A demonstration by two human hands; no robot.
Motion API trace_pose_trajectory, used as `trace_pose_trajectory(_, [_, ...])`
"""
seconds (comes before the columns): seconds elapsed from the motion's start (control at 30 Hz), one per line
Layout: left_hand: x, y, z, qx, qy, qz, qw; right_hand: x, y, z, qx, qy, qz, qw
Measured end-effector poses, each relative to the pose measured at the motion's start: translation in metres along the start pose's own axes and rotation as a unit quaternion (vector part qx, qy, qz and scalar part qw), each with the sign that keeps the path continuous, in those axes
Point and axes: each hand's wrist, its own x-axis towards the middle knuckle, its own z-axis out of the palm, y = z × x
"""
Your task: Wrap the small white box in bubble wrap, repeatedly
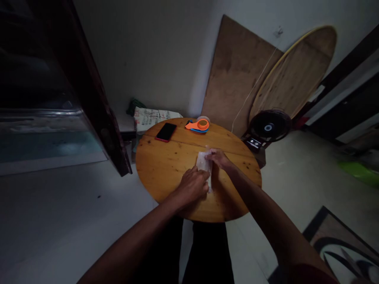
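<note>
A narrow, whitish, translucent packet (203, 161) that looks like bubble wrap lies on the round wooden table (160, 169), its long side running toward me. My left hand (194, 183) is over its lower half, with curled fingers wrapped on it and hiding much of that part. At the far right edge of the packet, my right hand (218, 157) grips it between thumb and fingers. Beyond the hands, an orange and blue tape dispenser (201, 125) with a roll of clear tape rests near the table's back edge.
A phone (166, 132) with a red edge lies at the table's back left. Behind stand a brown board (237, 67) and a round wooden top (299, 71), both leaning on the wall. A black fan (269, 127) is at the right. A dark door (97, 94) stands left.
</note>
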Motion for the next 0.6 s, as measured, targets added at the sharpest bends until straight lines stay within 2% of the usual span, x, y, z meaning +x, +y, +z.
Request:
trace_pose_trajectory(0.27, [-0.005,-0.006,0.007,-0.043,0.038,-0.001,0.998,-0.036,-0.043,-0.023,0.128,-0.031,-0.022,0.991])
trace_pose_trajectory(0.37, [-0.005,-0.009,0.014,-0.043,0.052,-0.001,0.998,-0.058,-0.059,-0.026,0.123,-0.047,-0.054,0.99])
trace_pose_trajectory(0.47, [-0.007,-0.012,0.023,-0.05,0.097,0.001,0.994,-0.077,-0.07,-0.025,0.101,-0.071,-0.098,0.988])
trace_pose_trajectory(0.6, [-0.014,-0.01,0.032,-0.069,0.16,-0.07,0.982,-0.093,-0.072,-0.02,0.092,-0.059,-0.11,0.988])
